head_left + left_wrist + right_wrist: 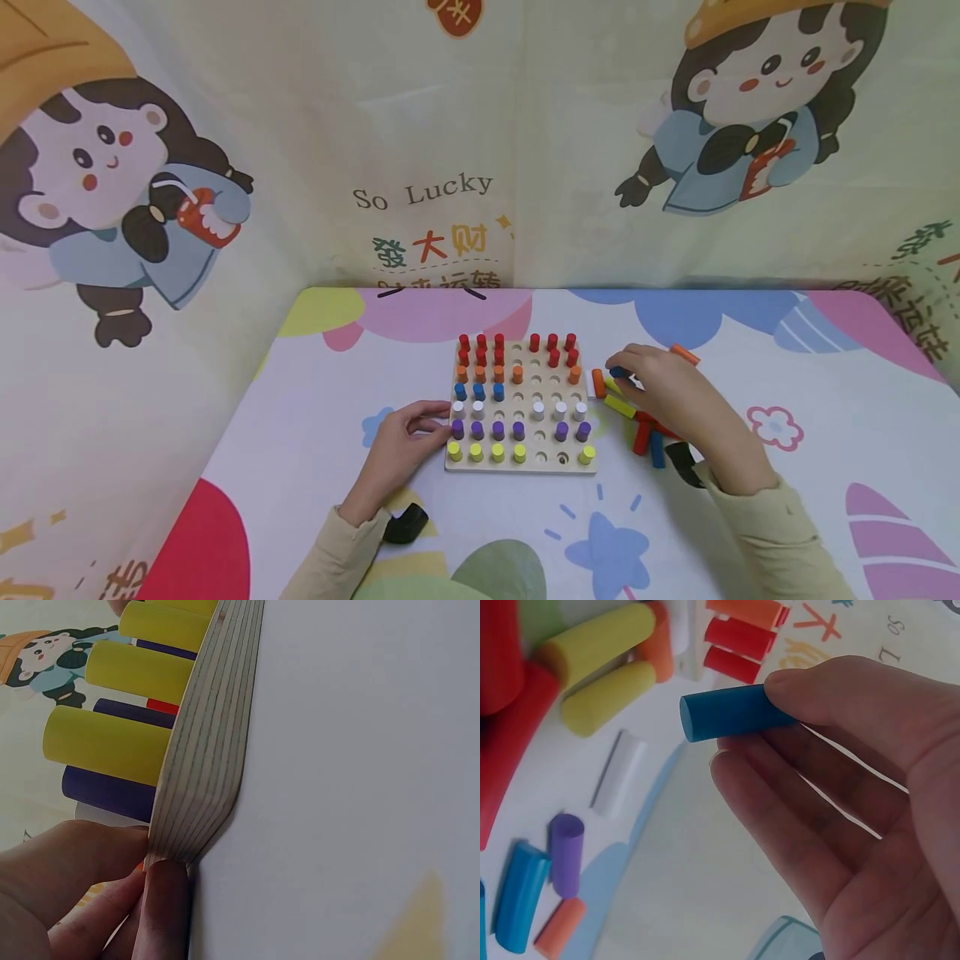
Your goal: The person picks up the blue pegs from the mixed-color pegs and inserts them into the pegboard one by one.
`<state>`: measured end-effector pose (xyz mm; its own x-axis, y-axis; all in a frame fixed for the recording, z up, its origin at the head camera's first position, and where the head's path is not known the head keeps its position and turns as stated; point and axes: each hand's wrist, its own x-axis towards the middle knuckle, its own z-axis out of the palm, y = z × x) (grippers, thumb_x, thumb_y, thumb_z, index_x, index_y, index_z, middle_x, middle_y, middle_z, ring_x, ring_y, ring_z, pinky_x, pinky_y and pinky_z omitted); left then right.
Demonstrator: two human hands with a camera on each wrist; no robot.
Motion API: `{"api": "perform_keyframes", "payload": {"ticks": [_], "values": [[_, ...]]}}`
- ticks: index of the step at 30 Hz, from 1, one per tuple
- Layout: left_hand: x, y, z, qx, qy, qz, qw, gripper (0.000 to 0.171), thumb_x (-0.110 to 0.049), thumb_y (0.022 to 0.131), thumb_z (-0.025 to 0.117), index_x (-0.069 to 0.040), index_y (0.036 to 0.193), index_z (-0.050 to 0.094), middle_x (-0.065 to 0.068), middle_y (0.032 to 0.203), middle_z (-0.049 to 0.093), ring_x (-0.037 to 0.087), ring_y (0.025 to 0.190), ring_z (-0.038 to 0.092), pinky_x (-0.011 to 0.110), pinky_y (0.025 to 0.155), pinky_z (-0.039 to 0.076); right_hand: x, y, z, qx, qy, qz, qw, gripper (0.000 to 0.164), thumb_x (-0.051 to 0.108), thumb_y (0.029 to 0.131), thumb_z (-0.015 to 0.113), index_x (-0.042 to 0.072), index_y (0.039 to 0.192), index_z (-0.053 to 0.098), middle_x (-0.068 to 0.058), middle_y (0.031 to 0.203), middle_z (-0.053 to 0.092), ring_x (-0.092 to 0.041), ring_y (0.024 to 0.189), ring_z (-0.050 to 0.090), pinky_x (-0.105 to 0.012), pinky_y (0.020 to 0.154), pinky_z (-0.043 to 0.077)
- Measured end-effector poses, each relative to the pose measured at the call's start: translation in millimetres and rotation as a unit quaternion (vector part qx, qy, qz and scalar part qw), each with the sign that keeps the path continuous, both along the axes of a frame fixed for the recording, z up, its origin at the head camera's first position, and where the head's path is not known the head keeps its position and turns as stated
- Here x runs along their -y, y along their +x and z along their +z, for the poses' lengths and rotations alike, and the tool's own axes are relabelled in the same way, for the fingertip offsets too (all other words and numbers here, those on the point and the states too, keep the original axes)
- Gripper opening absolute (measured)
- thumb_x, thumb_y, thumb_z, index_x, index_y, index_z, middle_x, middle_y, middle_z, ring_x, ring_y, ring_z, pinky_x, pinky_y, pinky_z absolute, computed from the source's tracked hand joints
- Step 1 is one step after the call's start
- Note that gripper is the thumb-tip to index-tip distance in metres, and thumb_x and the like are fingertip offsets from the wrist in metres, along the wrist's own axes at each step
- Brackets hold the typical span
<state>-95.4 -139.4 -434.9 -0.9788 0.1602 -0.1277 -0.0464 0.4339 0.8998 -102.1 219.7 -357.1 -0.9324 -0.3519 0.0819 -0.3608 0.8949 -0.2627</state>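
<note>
Pegboard [525, 466] mostly filled, every row gapped.
I have a blue peg [731, 712] pinched in the right hand [667, 392], off the pegboard's right side; the left hand [407, 440] touches its left edge, whether gripping I can't tell. Blue row sparsest, three pegs [479, 392] standing; loose pegs [619, 406], mixed colours, lie unplaced to the right.

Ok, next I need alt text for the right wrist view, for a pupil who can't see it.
A right hand pinches a blue peg between thumb and fingers. To the picture's left lie loose red, yellow, orange, white, purple and blue pegs.
</note>
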Motion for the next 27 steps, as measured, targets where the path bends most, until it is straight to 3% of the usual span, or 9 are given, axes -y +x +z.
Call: {"api": "perform_keyframes", "payload": {"ticks": [6, 19, 27], "values": [[1, -1.2, -1.1, 0.0, 0.0, -0.001, 1.0, 0.032, -0.014, 0.087, 0.076, -0.014, 0.119, 0.071, -0.001, 0.11, 0.071, 0.012, 0.088, 0.069, 0.018, 0.078, 0.055, 8, -1.5, 3.8, 0.004, -0.01, -0.001, 1.0, 0.026, 0.01, 0.083, 0.079, 0.002, 0.107, 0.071, -0.006, 0.095, 0.069, -0.022, 0.084, 0.067, -0.04, 0.076, 0.059], [-1, -2.7, -2.0, -0.007, -0.004, -0.006, 0.9999, 0.032, -0.015, 0.088, 0.076, -0.013, 0.12, 0.07, 0.001, 0.11, 0.071, 0.012, 0.088, 0.069, 0.02, 0.079, 0.056, 27, -5.7, 6.2, 0.007, -0.019, 0.006, 1.0, 0.028, 0.006, 0.082, 0.08, 0.004, 0.109, 0.072, -0.008, 0.099, 0.072, -0.025, 0.089, 0.069, -0.043, 0.08, 0.059], [0, -3.1, -3.3, -0.004, -0.002, -0.003, 1.0, 0.032, -0.014, 0.087, 0.076, -0.013, 0.119, 0.071, -0.001, 0.109, 0.071, 0.012, 0.087, 0.069, 0.018, 0.077, 0.055, 37, -7.4, 2.9, -0.025, -0.03, 0.032, 0.999, 0.027, 0.005, 0.079, 0.082, 0.004, 0.104, 0.072, -0.006, 0.094, 0.07, -0.022, 0.082, 0.067, -0.038, 0.076, 0.059]]}}
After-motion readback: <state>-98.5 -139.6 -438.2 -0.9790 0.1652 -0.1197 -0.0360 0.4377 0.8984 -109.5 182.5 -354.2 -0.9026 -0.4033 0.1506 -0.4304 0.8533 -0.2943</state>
